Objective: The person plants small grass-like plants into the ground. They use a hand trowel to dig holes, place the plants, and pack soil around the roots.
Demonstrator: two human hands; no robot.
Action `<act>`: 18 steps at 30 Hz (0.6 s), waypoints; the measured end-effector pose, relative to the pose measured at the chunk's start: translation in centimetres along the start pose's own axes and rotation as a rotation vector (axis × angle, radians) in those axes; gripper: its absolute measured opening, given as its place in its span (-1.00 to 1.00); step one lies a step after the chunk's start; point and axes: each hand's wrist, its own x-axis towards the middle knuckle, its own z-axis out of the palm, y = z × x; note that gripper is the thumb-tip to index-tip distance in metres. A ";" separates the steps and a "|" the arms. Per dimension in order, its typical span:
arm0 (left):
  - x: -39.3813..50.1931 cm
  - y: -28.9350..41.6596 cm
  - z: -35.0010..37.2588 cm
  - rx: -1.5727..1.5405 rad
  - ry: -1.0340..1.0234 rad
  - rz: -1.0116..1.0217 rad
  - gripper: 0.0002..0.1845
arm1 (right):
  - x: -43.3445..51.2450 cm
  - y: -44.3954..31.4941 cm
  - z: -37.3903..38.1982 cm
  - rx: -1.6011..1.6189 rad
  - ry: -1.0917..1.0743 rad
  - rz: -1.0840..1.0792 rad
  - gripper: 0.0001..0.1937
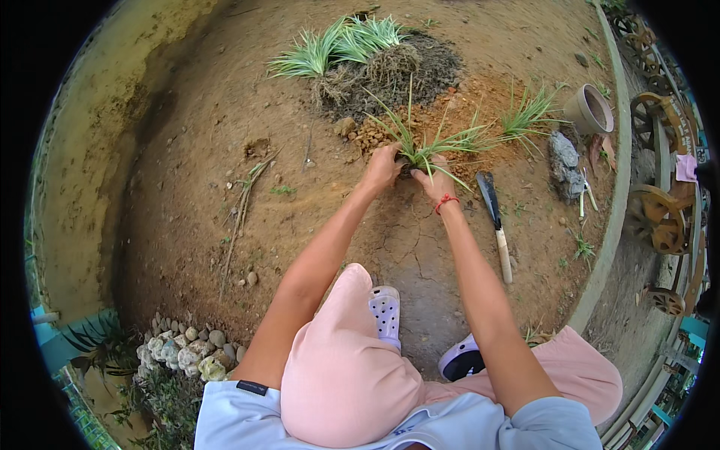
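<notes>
Both my hands meet at the base of a spiky green plant [419,152] in front of me, beside loose orange soil [464,121]. My left hand [383,167] holds its base from the left. From the right, my right hand [436,181], with a red cord bracelet at the wrist, has thumb and fingers at the same base. The roots are mostly hidden between the hands. A similar leafy plant [526,115] stands to the right. A dark-bladed tool with a wooden handle [495,225] lies on the ground to the right of my right hand.
Striped leafy plants [343,45] lie by a dark soil heap [439,62] at the top. A pot [588,109] lies tipped near the curved concrete edging [617,169], with a grey lump [565,166] and pruning shears [586,194] below. Stones [191,354] border plants at lower left.
</notes>
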 end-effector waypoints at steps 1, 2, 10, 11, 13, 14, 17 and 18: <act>0.0 -0.2 -0.3 0.034 0.018 0.034 -0.77 | 0.3 0.5 0.2 0.003 -0.003 0.007 -0.53; 0.0 -0.5 -0.9 0.093 0.093 0.116 -0.77 | 0.8 1.2 0.5 0.005 -0.005 0.014 -0.51; 3.2 -7.8 -9.1 0.302 0.415 0.020 -0.59 | 1.6 2.2 0.2 -0.027 -0.045 0.061 -0.33; 3.4 -8.4 -9.2 0.300 0.354 0.002 -0.57 | 1.3 2.0 0.1 -0.029 -0.043 0.080 -0.33; 3.4 -8.8 -9.3 0.320 0.300 -0.037 -0.56 | 1.1 1.2 0.0 0.064 -0.095 0.149 -0.33; 3.3 -9.2 -9.4 0.340 0.303 -0.049 -0.55 | 1.1 0.7 0.1 0.162 -0.152 0.194 -0.33; 3.1 -9.1 -8.9 0.335 0.330 -0.075 -0.53 | 1.9 1.6 0.2 0.181 -0.206 0.192 -0.38; 3.2 -8.7 -8.5 0.321 0.340 -0.077 -0.52 | 2.2 2.5 0.2 0.140 -0.200 0.170 -0.40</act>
